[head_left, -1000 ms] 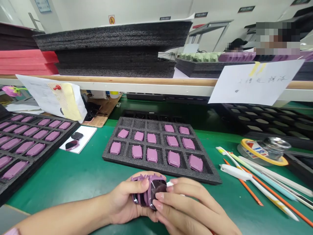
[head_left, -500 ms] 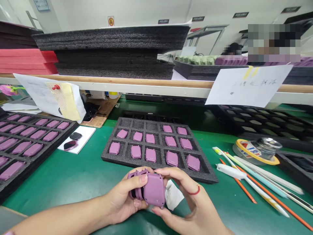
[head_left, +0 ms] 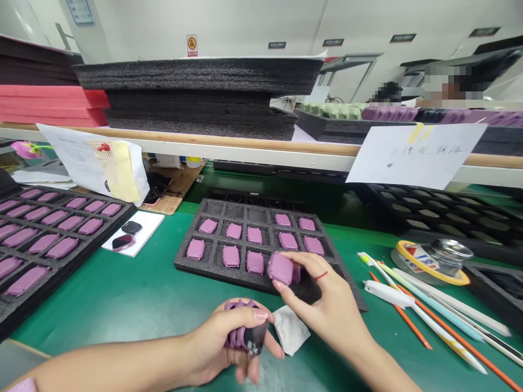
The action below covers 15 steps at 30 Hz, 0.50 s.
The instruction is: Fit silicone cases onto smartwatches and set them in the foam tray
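Note:
My left hand (head_left: 204, 340) grips a stack of purple watch cases (head_left: 235, 338), its thumb across a dark, shiny face at the stack's right end. Pinched between the thumb and fingers of my right hand (head_left: 330, 296) is one purple watch case (head_left: 280, 268), its smooth side toward me. That hand is over the front right of a black foam tray (head_left: 212, 276), where several purple cases lie in separate pockets. The hand and the held case partly hide the pockets there. A crumpled white cloth or tissue (head_left: 291, 331) rests on the green table between my hands.
At left stands another foam tray (head_left: 118, 231) of purple cases, beside a white pad (head_left: 149, 231) with two dark pieces. Brushes and sticks (head_left: 445, 316) lie at right near a clear jar ringed by tape (head_left: 429, 261). A shelf edge (head_left: 253, 146) crosses behind, carrying foam stacks.
The right hand has lifted one watch case off the stack and carried it up and away to the tray. A dark face now shows at the end of the left hand's stack.

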### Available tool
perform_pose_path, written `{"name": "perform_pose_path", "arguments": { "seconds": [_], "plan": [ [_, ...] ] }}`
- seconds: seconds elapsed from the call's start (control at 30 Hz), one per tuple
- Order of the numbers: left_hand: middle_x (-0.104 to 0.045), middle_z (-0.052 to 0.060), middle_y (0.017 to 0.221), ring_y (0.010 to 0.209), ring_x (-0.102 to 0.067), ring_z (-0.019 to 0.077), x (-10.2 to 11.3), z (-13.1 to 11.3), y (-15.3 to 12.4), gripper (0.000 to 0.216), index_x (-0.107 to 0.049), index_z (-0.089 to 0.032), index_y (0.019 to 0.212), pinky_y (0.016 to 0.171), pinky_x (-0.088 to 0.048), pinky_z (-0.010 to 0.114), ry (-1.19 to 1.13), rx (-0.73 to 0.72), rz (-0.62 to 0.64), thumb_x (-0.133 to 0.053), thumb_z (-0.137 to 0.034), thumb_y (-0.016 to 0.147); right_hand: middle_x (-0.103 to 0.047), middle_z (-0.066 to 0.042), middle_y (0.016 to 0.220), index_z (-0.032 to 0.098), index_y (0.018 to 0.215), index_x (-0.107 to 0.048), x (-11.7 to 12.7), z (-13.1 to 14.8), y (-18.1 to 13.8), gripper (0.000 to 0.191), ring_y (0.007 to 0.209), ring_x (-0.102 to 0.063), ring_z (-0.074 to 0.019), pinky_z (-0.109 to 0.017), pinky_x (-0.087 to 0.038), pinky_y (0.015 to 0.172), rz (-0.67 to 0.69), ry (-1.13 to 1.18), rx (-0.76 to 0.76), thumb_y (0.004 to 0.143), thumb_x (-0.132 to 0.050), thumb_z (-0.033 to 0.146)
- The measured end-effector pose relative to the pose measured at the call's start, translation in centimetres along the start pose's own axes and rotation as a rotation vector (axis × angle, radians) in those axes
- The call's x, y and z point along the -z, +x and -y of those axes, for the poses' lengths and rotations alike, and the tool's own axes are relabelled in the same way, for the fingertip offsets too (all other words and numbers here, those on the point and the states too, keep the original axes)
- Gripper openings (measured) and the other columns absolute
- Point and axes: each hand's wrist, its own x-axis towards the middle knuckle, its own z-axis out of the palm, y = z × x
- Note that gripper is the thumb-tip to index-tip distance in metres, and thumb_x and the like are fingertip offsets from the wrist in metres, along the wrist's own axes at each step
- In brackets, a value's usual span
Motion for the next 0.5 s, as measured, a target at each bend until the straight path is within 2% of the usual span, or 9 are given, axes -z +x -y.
{"name": "perform_pose_path", "arguments": {
  "seconds": [0.1, 0.2, 0.27, 0.37, 0.43, 0.5],
  "plan": [
    [-0.075, 0.008, 0.07, 0.027, -0.043, 0.0059, 0.0, 0.0, -0.1, 0.035, -0.063, -0.015, 0.095, 0.028, -0.01, 0.019, -0.008, 0.017, 0.037, -0.072, -0.041, 0.073, -0.072, -0.01, 0.107, 0.023, 0.114, -0.06, -0.8, -0.6, -0.5, 0.032, 0.099, -0.068, -0.0295, -0.048, -0.055, 0.085, 0.056, -0.066, 0.064, 0.085, -0.065, 0.035],
    [-0.076, 0.009, 0.076, 0.034, -0.05, 0.0066, -0.2, -0.2, 0.0, 0.036, -0.065, -0.014, 0.093, 0.033, -0.014, 0.02, -0.071, -0.049, 0.068, -0.08, -0.034, 0.066, -0.07, -0.012, 0.11, 0.022, 0.114, -0.059, -0.9, -1.7, -0.9, 0.034, 0.102, -0.067, -0.0335, -0.054, -0.053, 0.085, 0.101, -0.115, 0.072, 0.086, -0.065, 0.041],
    [-0.075, 0.008, 0.078, 0.04, -0.055, 0.0079, -0.2, -0.2, 0.1, 0.039, -0.067, -0.013, 0.092, 0.037, -0.018, 0.021, -0.132, -0.088, 0.071, -0.082, -0.038, 0.066, -0.068, -0.014, 0.118, 0.023, 0.122, -0.058, -0.7, -1.9, -1.0, 0.041, 0.11, -0.064, -0.0361, -0.057, -0.052, 0.089, 0.097, -0.097, 0.065, 0.088, -0.063, 0.045],
    [-0.071, 0.006, 0.075, 0.04, -0.049, 0.0069, 0.0, -0.2, 0.2, 0.044, -0.067, -0.014, 0.092, 0.04, -0.015, 0.021, -0.22, -0.06, 0.031, -0.076, -0.053, 0.072, -0.063, -0.014, 0.127, 0.024, 0.127, -0.055, -0.1, -0.6, -1.2, 0.04, 0.12, -0.06, -0.0342, -0.052, -0.051, 0.095, 0.064, 0.08, 0.105, 0.093, -0.057, 0.046],
    [-0.068, 0.004, 0.072, 0.038, -0.043, 0.0052, 0.0, -0.2, 0.3, 0.047, -0.067, -0.013, 0.089, 0.04, -0.011, 0.021, -0.228, -0.046, 0.021, -0.072, -0.058, 0.076, -0.063, -0.013, 0.124, 0.025, 0.12, -0.057, 0.1, 1.1, -1.5, 0.039, 0.119, -0.061, -0.0318, -0.045, -0.054, 0.095, 0.097, 0.223, 0.2, 0.089, -0.065, 0.047],
    [-0.063, 0.003, 0.067, 0.038, -0.038, 0.004, -0.1, -0.2, 0.3, 0.049, -0.065, -0.012, 0.083, 0.039, -0.009, 0.021, -0.204, -0.075, 0.021, -0.07, -0.061, 0.078, -0.064, -0.012, 0.12, 0.025, 0.111, -0.06, 0.0, 2.9, -1.8, 0.036, 0.115, -0.063, -0.0291, -0.038, -0.056, 0.093, 0.159, 0.295, 0.277, 0.082, -0.076, 0.04]
  ]
}}
